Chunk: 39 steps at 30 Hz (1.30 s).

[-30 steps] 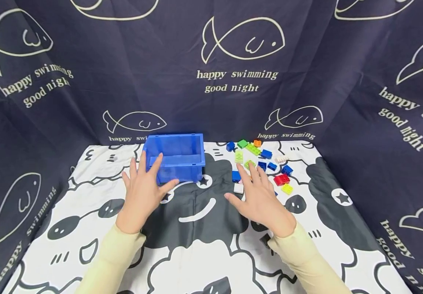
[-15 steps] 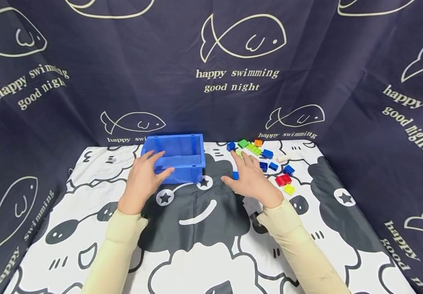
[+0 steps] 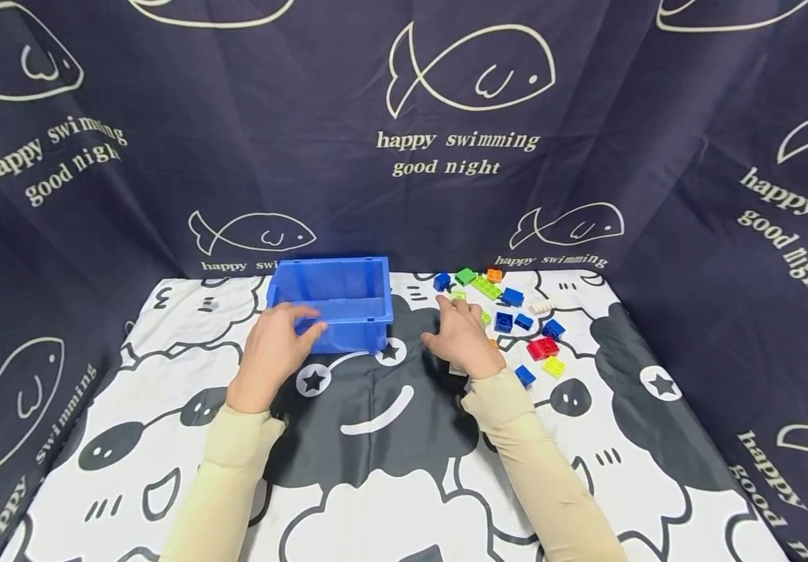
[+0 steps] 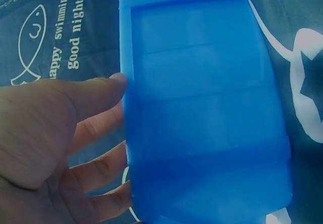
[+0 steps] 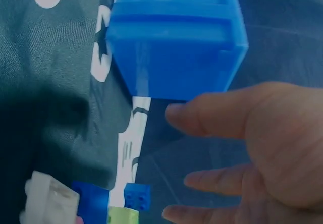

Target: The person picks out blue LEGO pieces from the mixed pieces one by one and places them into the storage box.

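Note:
My left hand (image 3: 272,347) is at the front left of a blue plastic bin (image 3: 354,337). In the left wrist view its thumb tip comes right to the rim of the bin, while the other fingertips reach over and behind that rim, partly hidden. My right hand (image 3: 463,337) hovers among toy building bricks, its thumb and fingers apart with nothing between them in the right wrist view. Near those fingers are a white brick (image 5: 50,199), a small blue brick (image 5: 137,196) and a light green brick (image 5: 122,215). The hand covers some bricks in the head view.
Right of my right hand lie several loose bricks, among them a red brick (image 3: 542,348), a yellow brick (image 3: 553,367) and a light green brick (image 3: 486,287). A dark printed curtain (image 3: 467,195) stands behind the cloth-covered table (image 3: 375,515).
My right hand has moved left and forward over the bricks, uncovering some on the right. My left hand's fingers have drawn closer together at the bin's rim. The bin keeps its place.

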{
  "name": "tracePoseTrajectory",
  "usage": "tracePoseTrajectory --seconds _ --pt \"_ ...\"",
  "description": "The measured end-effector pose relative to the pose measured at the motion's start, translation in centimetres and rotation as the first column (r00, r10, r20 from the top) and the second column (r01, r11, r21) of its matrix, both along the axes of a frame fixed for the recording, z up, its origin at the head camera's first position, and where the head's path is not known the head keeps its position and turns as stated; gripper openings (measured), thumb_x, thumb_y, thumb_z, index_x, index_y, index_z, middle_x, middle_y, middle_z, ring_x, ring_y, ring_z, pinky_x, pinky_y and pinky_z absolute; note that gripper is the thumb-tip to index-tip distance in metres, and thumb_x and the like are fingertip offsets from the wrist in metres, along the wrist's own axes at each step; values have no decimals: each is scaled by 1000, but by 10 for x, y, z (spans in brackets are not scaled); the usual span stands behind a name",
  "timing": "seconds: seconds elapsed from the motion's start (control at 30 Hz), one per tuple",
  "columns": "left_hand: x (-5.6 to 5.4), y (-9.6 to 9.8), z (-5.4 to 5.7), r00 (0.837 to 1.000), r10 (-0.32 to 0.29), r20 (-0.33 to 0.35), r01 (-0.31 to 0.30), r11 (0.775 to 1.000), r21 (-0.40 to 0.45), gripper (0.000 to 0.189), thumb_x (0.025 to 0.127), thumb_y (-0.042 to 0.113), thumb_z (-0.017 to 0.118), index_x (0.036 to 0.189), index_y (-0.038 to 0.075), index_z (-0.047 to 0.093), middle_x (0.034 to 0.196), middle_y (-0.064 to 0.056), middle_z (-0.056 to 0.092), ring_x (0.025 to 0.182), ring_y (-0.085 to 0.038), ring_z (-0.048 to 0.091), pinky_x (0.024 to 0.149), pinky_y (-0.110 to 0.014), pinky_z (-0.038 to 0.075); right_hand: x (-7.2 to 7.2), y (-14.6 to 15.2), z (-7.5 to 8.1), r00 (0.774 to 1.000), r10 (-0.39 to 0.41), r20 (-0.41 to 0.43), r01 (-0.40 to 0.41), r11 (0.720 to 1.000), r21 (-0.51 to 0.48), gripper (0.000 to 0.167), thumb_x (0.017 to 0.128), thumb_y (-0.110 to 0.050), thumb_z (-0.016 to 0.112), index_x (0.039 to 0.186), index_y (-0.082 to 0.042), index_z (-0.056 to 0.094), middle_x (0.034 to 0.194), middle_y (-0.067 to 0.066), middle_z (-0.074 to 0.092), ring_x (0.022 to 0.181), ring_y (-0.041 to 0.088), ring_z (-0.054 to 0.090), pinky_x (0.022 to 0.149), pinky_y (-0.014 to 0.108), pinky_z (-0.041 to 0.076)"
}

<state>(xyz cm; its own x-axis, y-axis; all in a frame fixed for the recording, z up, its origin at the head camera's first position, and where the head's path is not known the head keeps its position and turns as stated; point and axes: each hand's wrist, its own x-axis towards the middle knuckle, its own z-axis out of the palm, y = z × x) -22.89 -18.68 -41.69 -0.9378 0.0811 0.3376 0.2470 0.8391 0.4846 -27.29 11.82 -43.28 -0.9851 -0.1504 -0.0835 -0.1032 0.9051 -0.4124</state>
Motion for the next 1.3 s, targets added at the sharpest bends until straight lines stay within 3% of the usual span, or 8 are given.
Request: tracePoseTrajectory --seconds 0.13,0.33,0.43,0.7,0.8,0.9,1.0,1.3 --pt "-1 -2 -4 1000 15 -2 -15 1000 -7 26 91 29 79 112 12 81 113 -17 75 107 -40 69 85 -55 54 -5 -4 -5 998 -58 -2 58 997 41 70 92 -35 72 148 -1 50 140 30 52 126 50 43 106 55 38" --pt "-4 -5 -5 1000 26 2 -26 1000 -5 24 92 27 79 111 14 82 113 -16 76 108 -38 70 81 -55 55 -13 -5 -14 995 -95 -1 95 994 62 41 87 -25 72 116 4 67 111 26 60 110 44 49 97 53 38" --pt "-4 -6 -4 999 34 11 -34 999 -2 24 92 28 78 112 15 82 114 -14 77 109 -38 71 80 -55 55 -16 -6 -18 995 -103 12 102 993 65 36 85 -23 72 110 3 70 110 25 60 109 44 50 97 53 41" --pt "-3 -7 -3 997 63 49 -63 998 3 23 92 30 79 113 20 82 112 -10 78 101 -39 72 66 -53 54 -19 -7 -20 986 -153 70 147 985 86 38 84 -21 73 114 3 71 120 27 57 115 47 49 95 56 48" --pt "-3 -7 -3 996 66 54 -66 998 8 23 92 30 79 112 21 83 113 -10 78 103 -39 72 66 -53 54 -19 -5 -20 988 -140 66 135 987 82 33 82 -19 75 106 3 72 118 28 60 114 48 51 93 56 50" --pt "-3 -7 -3 997 64 53 -65 998 8 22 92 30 79 112 21 83 115 -9 78 105 -39 72 67 -54 54 -19 -1 -19 993 -110 41 107 991 80 20 81 -18 76 87 1 72 109 25 65 110 47 55 93 55 49" --pt "-3 -7 -3 996 64 55 -64 998 5 23 93 30 79 113 20 83 116 -9 77 105 -39 72 68 -54 55 -19 3 -19 997 -73 23 71 993 90 20 80 -17 77 70 -4 66 96 21 67 104 44 59 95 53 47" --pt "-3 -8 -5 996 60 63 -61 998 7 22 93 29 78 113 20 82 119 -10 76 113 -37 70 74 -55 55 -23 7 -21 1000 12 23 -15 991 132 22 81 -15 78 66 -7 63 86 12 66 90 34 63 95 49 42"
